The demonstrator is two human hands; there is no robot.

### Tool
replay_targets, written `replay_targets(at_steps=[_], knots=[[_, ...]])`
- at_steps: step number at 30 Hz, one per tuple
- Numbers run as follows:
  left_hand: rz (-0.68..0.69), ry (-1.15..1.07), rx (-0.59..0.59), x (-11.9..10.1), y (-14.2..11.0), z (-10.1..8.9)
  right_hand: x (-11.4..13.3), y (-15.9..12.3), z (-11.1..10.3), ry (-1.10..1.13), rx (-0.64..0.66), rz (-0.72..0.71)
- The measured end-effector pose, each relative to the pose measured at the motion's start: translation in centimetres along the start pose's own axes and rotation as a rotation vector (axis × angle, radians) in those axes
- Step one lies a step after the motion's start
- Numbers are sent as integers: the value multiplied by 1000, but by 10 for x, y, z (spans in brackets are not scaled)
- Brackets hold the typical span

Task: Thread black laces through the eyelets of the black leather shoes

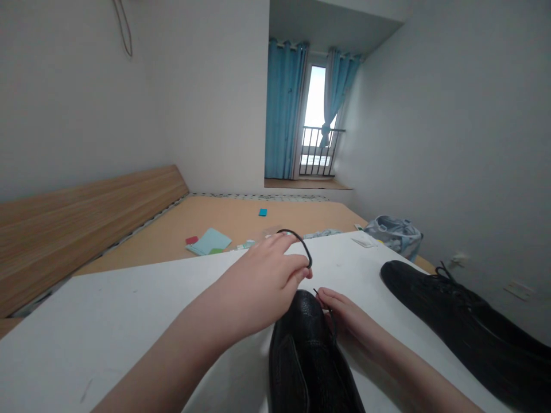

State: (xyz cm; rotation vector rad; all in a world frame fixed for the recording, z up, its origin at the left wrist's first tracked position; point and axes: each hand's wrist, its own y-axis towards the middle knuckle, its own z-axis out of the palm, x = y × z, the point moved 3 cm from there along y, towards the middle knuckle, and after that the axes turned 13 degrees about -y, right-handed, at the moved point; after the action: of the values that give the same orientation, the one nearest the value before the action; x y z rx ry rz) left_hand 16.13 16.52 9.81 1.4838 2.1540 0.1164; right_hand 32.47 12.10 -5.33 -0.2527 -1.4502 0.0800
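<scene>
Black leather shoe with a rounded, glossy toe (306, 350) at the near centre of the white flat tabletop (142, 321), toe pointing far. Your left hand (273, 272) is over the toe's left side, thumb and fingers pinched together on a thin black cord lace (305, 244) that bows up in a loop. Your right hand (344, 315), just right of the toe, has thumb and finger closed on a lace end, its tip poking out. Whether both hands hold one lace: cannot tell.

Progress, by your near shoe: lace in hand, loose; no knot or bow visible, so fastening looks unfinished. Lower eyelets out of sight; cannot say how many are threaded.

Second black shoe, matte and long (451, 315), at the right, untouched. Lace loops stand over its instep; it looks already laced, perhaps tied.
</scene>
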Motion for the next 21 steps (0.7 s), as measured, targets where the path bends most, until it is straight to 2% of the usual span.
replay_targets(at_steps=[3, 6, 9, 12, 16, 21], knots=[[-62, 112, 5, 18, 3, 10, 4, -5, 2, 35, 16, 18], [-33, 240, -122, 28, 6, 8, 5, -6, 4, 96, 37, 4], [70, 344, -235, 26, 7, 0, 3, -6, 5, 156, 58, -34], [120, 384, -290, 21, 7, -7, 1, -5, 5, 171, 36, -77], [120, 395, -305, 19, 7, -7, 0, -2, 2, 194, -34, -100], [99, 409, -296, 19, 6, -7, 5, 2, -13, 244, -128, -126]])
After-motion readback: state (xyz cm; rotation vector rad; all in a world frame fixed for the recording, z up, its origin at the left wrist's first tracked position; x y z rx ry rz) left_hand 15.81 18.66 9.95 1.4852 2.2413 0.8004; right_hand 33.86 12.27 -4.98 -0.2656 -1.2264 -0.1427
